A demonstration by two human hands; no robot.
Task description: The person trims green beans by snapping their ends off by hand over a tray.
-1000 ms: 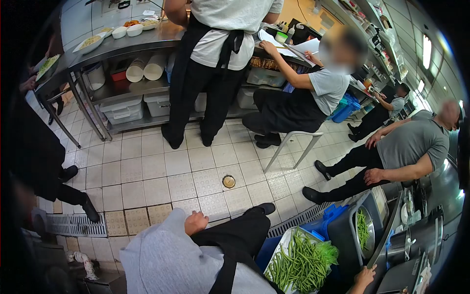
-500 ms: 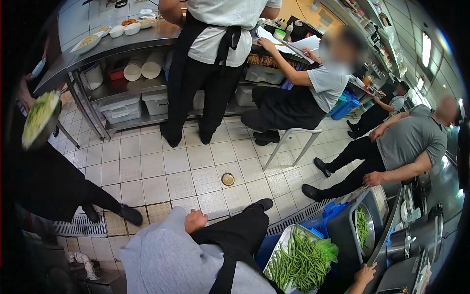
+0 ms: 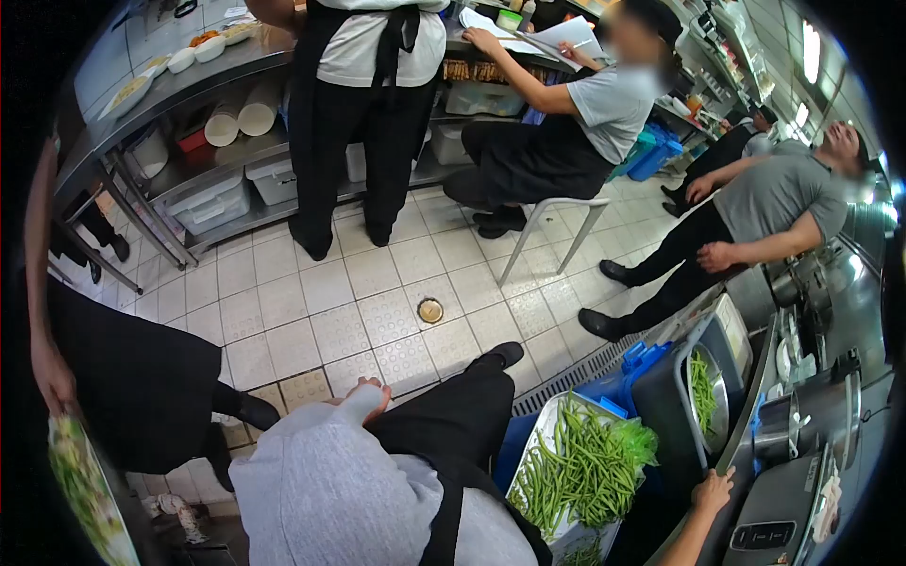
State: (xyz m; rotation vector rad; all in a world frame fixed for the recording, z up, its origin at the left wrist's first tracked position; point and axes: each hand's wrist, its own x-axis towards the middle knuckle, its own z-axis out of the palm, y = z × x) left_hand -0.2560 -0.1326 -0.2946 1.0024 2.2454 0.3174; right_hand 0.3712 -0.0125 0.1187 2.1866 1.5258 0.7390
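Observation:
My left hand (image 3: 374,396) hangs near my lap, partly behind my grey sleeve, its fingers loosely apart and holding nothing. On the right, my right hand (image 3: 713,491) rests at the metal counter edge (image 3: 746,443), fingers apart. Between my lap and that hand, green beans (image 3: 580,467) are heaped on a white tray (image 3: 522,479). A green plastic bag (image 3: 634,441) lies at the heap's right side. Farther right, a metal bowl (image 3: 721,401) with more green beans (image 3: 701,391) sits over a grey bin (image 3: 661,415).
A person on the left carries a tray of chopped food (image 3: 85,491). Other people stand by the steel table (image 3: 222,80) and the right counter; one sits on a stool (image 3: 557,212), writing. Pots (image 3: 781,424) stand on the right counter. A drain (image 3: 429,310) is set in the tiled floor.
The view has shifted. The person on the left has come closer with the tray of food. The person in the grey shirt has lifted a hand off the bin. My hands have moved little.

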